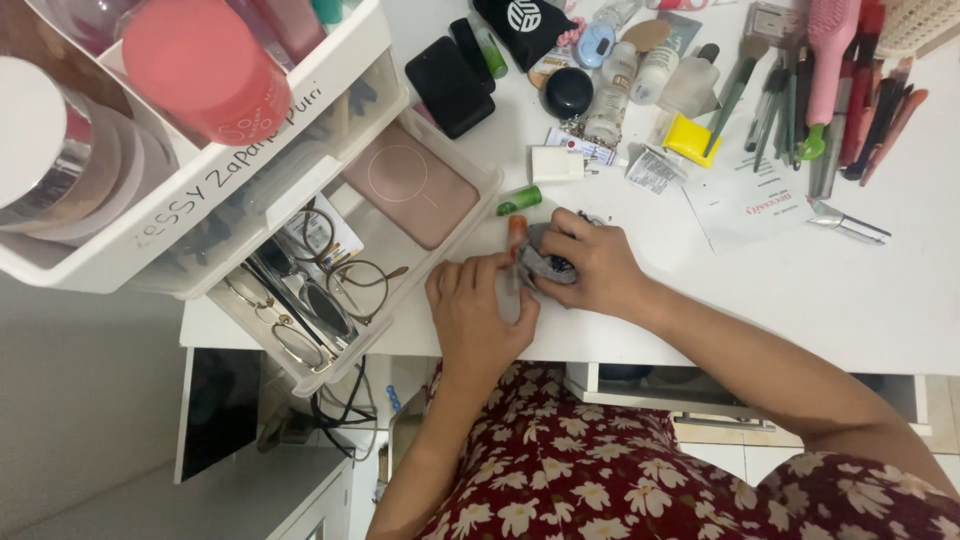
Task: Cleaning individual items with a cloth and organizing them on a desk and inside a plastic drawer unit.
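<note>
Left hand (478,312) fingers pin an orange-capped tube (513,262) to the counter (800,290) | right hand (590,265) fingers pinch grey cloth (540,262), steadying it | open drawer (400,240) alongside

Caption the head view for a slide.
Both hands, left hand and right hand, hold a small grey pouch beside an open drawer.

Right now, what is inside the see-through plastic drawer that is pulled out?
The clear plastic drawer holds a flat pink rectangular pad, and several thin metal-framed glasses piled together. Whatever lies under the pad and glasses is covered, and the drawer's back end is hidden beneath the white organiser.
</note>
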